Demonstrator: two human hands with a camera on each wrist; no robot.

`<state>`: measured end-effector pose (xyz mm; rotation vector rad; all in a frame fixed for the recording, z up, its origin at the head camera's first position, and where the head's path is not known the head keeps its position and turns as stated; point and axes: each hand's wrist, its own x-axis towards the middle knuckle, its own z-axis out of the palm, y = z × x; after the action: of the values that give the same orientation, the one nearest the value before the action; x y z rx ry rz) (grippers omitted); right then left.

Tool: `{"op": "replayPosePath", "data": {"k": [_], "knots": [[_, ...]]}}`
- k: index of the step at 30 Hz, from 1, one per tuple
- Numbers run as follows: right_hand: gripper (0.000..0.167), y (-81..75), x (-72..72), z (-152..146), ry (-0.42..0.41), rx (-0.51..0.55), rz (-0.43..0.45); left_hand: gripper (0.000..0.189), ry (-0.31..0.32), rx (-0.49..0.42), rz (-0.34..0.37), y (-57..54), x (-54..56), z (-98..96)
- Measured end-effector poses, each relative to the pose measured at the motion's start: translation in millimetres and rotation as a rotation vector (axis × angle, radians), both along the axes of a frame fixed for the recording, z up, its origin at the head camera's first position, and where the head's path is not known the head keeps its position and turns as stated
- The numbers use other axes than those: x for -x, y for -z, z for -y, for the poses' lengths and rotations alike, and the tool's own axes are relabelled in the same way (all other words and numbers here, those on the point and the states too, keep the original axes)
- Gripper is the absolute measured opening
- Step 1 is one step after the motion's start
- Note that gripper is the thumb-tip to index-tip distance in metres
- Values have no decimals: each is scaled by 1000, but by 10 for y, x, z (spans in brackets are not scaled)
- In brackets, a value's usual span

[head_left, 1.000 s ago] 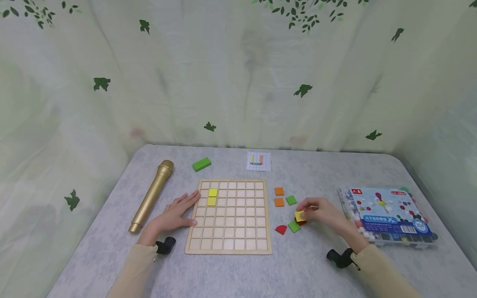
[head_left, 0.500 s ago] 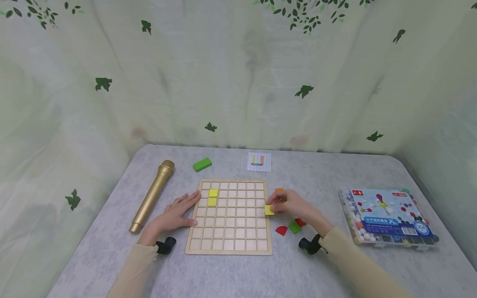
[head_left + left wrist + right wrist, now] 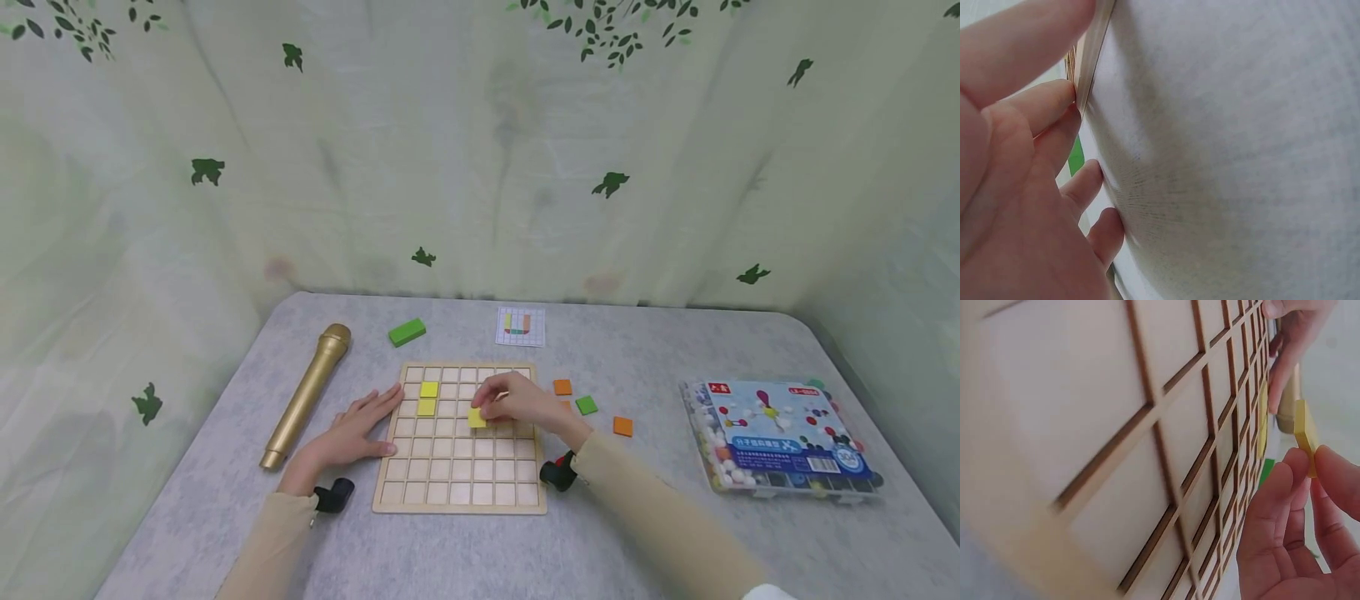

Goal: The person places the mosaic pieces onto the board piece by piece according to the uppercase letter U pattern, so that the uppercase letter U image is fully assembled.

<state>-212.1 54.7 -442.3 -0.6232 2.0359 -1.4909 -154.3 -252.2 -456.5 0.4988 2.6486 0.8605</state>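
My right hand pinches a yellow square tile between thumb and fingertips. It is held over the middle of a wooden grid board, and the right wrist view shows the tile raised above the cells. Two yellow tiles sit one below the other in the board's second column, near its far left corner. Along the board's left edge, my left hand lies with fingers spread, fingertips and thumb against the frame. In the left wrist view its fingers reach the board's side edge.
Right of the board lie orange tiles and a green tile; the right forearm hides other pieces. A patterned card and green block lie behind. A gold microphone is at left, a plastic case at right.
My right hand has carried the yellow tile leftward from the loose pieces to over the board's middle. An orange tile it had covered now shows. My left hand has stayed put.
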Motion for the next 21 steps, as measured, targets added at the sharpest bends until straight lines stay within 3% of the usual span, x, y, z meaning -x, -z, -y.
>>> {"op": "replayPosePath", "data": {"k": [13,21], "knots": [[9,34,85,576,-37,-85,-63,85,-9,10,13,-4,-2,0],[10,75,67,783,-31,-133,-84,85,-6,6,6,1,-5,4]]}}
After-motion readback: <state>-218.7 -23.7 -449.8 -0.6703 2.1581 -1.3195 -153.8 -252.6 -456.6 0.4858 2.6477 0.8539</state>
